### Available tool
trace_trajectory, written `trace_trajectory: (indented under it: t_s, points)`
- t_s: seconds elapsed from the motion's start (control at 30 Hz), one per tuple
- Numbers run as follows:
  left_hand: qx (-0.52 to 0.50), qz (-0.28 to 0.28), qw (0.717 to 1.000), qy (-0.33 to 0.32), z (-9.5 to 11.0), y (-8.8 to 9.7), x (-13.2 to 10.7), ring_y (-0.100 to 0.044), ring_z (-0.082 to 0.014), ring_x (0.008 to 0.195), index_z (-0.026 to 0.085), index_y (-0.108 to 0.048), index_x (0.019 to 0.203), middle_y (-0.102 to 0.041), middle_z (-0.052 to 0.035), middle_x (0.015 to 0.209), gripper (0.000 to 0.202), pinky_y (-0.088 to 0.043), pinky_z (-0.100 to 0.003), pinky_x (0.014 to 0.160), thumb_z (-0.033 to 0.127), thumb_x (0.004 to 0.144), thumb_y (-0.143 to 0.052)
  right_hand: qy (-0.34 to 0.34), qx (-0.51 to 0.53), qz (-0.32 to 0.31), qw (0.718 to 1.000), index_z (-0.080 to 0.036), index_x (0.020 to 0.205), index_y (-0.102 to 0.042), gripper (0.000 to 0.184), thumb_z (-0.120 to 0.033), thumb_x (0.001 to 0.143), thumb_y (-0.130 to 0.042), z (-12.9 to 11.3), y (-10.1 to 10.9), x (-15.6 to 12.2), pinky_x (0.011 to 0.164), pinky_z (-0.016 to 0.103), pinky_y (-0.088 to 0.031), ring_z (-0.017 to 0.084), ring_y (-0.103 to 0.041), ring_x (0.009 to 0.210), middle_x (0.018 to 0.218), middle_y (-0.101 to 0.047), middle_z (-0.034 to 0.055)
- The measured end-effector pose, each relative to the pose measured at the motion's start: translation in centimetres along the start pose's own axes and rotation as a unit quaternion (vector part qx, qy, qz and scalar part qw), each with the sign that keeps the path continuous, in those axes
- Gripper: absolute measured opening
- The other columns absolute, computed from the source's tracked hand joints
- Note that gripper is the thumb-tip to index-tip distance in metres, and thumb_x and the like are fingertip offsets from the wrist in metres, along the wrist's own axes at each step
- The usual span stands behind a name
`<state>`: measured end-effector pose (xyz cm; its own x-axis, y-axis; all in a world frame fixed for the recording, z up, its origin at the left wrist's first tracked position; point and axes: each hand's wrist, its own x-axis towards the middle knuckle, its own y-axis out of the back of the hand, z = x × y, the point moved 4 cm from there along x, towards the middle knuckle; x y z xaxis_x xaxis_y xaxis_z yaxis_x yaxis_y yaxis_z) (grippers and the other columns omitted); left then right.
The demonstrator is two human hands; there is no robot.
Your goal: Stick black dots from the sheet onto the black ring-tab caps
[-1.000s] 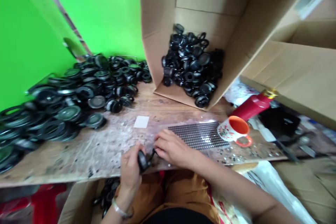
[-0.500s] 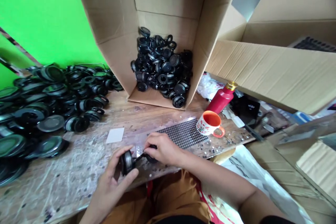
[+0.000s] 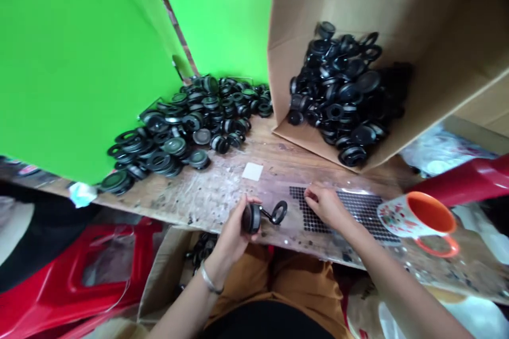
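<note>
The left hand (image 3: 234, 228) holds a black round part (image 3: 252, 217) near the front edge of the table (image 3: 210, 188); its small ring points toward the right hand (image 3: 325, 205). The right hand has its fingers bent close together over the sheet of black dots (image 3: 368, 211), and I cannot tell if they pinch something. Beside this sheet stands a mug (image 3: 403, 214). A white square (image 3: 252, 171) lies behind the part.

No readable lettering at this workplace — the red print on the white mug (image 3: 400, 217), toward the right of the table (image 3: 266, 140), shows only as a blurred pattern, and reddish marks on a beige bag (image 3: 363, 302) below — partly cut off — are illegible.
</note>
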<state>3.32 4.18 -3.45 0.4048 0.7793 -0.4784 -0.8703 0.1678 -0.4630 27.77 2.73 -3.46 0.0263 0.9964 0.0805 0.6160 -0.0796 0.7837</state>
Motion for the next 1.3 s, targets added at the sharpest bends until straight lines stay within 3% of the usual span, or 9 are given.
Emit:
trace_trajectory:
  t_s: [0.23,0.4,0.53,0.67,0.77,0.87,1.0,1.3]
  points:
    - [-0.020,0.045,0.999,0.023,-0.5,0.3,0.2,-0.050,-0.0077,0.042,0.016,-0.061,0.092,-0.052,0.0036,0.060,0.052,-0.029,-0.013,0.033,0.066,0.079,-0.063,0.014,-0.069,-0.046,0.996,-0.017,0.077,-0.066,0.018,-0.011,0.084,-0.051,-0.9,-1.8,0.9,0.072,0.026,-0.039,0.016,-0.057,0.075,0.082,-0.061,0.0041]
    - [-0.055,0.034,0.996,0.061,-0.3,-0.2,0.2,-0.048,-0.0064,0.039,0.017,-0.059,0.089,-0.054,0.0030,0.059,0.049,-0.027,-0.012,0.031,0.065,0.079,-0.065,0.010,-0.111,-0.060,0.992,-0.017,0.071,-0.062,0.017,-0.009,0.081,-0.052,-1.0,-2.6,1.7,0.067,0.026,-0.036,0.016,-0.056,0.069,0.076,-0.062,0.0043]
    - [-0.086,0.028,0.993,0.076,0.0,-0.1,0.1,-0.047,-0.0058,0.039,0.017,-0.058,0.087,-0.055,0.0027,0.058,0.045,-0.026,-0.011,0.031,0.062,0.083,-0.062,0.015,-0.138,-0.054,0.989,-0.017,0.068,-0.059,0.017,-0.008,0.080,-0.052,-1.0,-3.0,1.7,0.063,0.027,-0.033,0.016,-0.052,0.063,0.070,-0.059,0.0043]
    - [-0.100,0.030,0.992,0.074,-0.1,0.2,0.0,-0.046,-0.0061,0.039,0.017,-0.058,0.086,-0.052,0.0036,0.055,0.045,-0.023,-0.011,0.030,0.061,0.082,-0.063,0.018,-0.150,-0.019,0.988,-0.016,0.074,-0.059,0.014,-0.012,0.083,-0.050,-1.5,-2.6,1.1,0.069,0.029,-0.038,0.019,-0.054,0.071,0.078,-0.059,0.0075]
    - [-0.080,0.025,0.994,0.067,-0.3,0.3,-0.1,-0.046,-0.0061,0.038,0.017,-0.059,0.086,-0.053,0.0038,0.056,0.047,-0.024,-0.012,0.029,0.063,0.079,-0.065,0.044,-0.108,0.041,0.992,-0.018,0.079,-0.058,0.011,-0.018,0.088,-0.051,-3.8,-1.5,0.4,0.078,0.032,-0.041,0.022,-0.055,0.083,0.085,-0.059,0.0076]
    - [-0.061,0.018,0.996,0.067,-0.7,0.0,-0.1,-0.047,-0.0060,0.037,0.016,-0.061,0.087,-0.054,0.0035,0.058,0.050,-0.025,-0.013,0.029,0.064,0.076,-0.067,0.126,0.004,0.096,0.987,-0.020,0.082,-0.057,0.007,-0.019,0.088,-0.055,-7.8,-0.8,-0.5,0.085,0.035,-0.042,0.022,-0.055,0.092,0.090,-0.061,0.0054]
    - [-0.064,0.025,0.995,0.071,-1.2,-0.4,-0.1,-0.048,-0.0055,0.037,0.015,-0.061,0.086,-0.057,0.0026,0.061,0.049,-0.026,-0.013,0.030,0.063,0.076,-0.068,0.162,0.063,0.086,0.981,-0.021,0.082,-0.059,0.008,-0.016,0.088,-0.056,-11.5,-1.7,-1.2,0.088,0.038,-0.042,0.023,-0.053,0.098,0.097,-0.060,0.0063]
    - [-0.086,0.042,0.990,0.107,-1.8,-0.6,-0.5,-0.047,-0.0054,0.038,0.016,-0.057,0.080,-0.054,0.0042,0.058,0.048,-0.028,-0.013,0.031,0.063,0.077,-0.067,0.140,0.079,0.072,0.984,-0.021,0.079,-0.060,0.009,-0.014,0.086,-0.058,-11.2,-3.1,-1.5,0.089,0.040,-0.042,0.023,-0.053,0.097,0.096,-0.062,0.0056]
